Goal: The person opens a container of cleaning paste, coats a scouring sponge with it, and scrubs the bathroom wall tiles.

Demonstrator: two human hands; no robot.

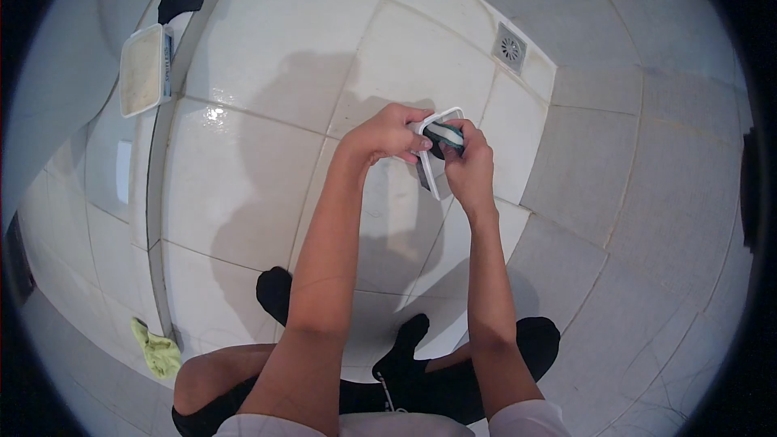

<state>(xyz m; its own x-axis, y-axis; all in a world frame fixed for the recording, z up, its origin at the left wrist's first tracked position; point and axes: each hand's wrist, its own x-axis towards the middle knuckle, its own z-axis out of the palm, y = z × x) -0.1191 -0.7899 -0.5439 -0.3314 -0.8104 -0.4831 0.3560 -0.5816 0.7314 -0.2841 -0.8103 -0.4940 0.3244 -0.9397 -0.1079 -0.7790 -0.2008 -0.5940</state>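
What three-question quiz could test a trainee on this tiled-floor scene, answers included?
1. True or false: the right hand holds a green-and-white item.
2. Which thing sits on the ledge, beside the black cloth?
A) floor drain
B) plastic tub
C) yellow-green cloth
3. Fill in: the other hand on the white rectangular rim is the ____.

Key: 1. True; 2. B; 3. left hand.

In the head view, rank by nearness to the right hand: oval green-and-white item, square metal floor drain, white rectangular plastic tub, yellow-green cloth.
1. Oval green-and-white item: in the right hand.
2. Square metal floor drain: ahead, slightly right.
3. White rectangular plastic tub and yellow-green cloth: both left, too close to rank.
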